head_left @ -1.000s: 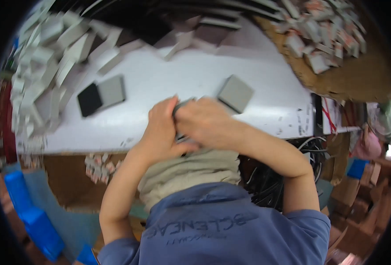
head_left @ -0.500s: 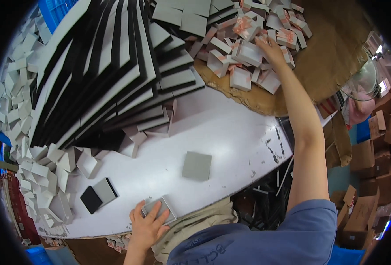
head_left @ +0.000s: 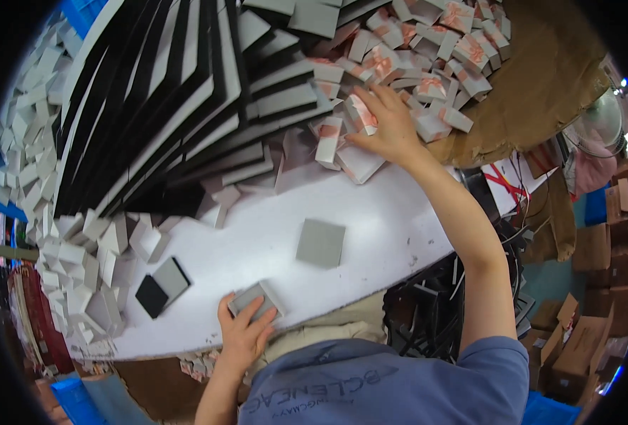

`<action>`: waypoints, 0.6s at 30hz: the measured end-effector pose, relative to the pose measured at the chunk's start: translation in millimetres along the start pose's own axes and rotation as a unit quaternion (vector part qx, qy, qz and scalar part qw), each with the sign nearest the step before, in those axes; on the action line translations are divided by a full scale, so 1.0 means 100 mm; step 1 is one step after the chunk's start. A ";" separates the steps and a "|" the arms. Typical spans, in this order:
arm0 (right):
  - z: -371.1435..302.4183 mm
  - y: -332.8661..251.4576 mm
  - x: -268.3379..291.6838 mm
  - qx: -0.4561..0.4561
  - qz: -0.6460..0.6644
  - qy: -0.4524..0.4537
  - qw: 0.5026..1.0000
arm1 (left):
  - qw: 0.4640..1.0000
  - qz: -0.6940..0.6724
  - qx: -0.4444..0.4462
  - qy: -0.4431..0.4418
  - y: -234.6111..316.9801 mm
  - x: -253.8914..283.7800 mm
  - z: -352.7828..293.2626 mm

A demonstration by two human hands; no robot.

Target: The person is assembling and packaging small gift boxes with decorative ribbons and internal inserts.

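Reaching far across the white desk point(head_left: 371, 205), the right hand point(head_left: 388, 124) closes on a small red-patterned box point(head_left: 362, 113) (one among a heap), while the left hand point(head_left: 247, 336) pins a grey box point(head_left: 256, 301) steady at the desk's near edge.

A flat grey square box point(head_left: 256, 300) lies tilted at the lower centre; a small white carton with red print point(head_left: 362, 115) sits slanted, upper centre.
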State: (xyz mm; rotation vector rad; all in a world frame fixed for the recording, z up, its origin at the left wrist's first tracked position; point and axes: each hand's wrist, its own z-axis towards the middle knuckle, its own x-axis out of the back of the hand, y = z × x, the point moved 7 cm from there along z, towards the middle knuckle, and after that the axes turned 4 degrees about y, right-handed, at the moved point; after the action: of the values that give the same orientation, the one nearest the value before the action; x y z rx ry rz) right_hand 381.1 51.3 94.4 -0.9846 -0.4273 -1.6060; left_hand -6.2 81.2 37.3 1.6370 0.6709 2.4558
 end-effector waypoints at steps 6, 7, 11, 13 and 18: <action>-0.44 -1.26 0.51 0.125 0.209 0.145 0.959 | 0.999 0.027 0.035 0.007 -0.19 0.11 -0.01; -0.62 -1.58 0.38 0.179 0.276 0.065 0.942 | 0.999 -0.010 0.037 0.028 -0.24 0.13 -0.07; -1.00 -2.63 -0.01 0.321 0.379 -0.194 0.846 | 0.983 -0.116 0.079 0.117 -0.41 0.25 -0.31; -1.02 -2.77 -0.27 0.322 0.394 -0.235 0.828 | 0.964 -0.233 0.067 0.112 -0.46 0.19 -0.34; -1.21 -3.21 -0.27 0.406 0.412 -0.305 0.756 | 0.948 -0.308 0.018 0.081 -0.46 0.24 -0.29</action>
State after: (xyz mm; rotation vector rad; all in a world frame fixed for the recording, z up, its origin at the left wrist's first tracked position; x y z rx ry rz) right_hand 38.3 72.8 76.1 -0.7850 -0.8840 -0.1710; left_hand -49.0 121.7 28.9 1.0184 1.0611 2.1219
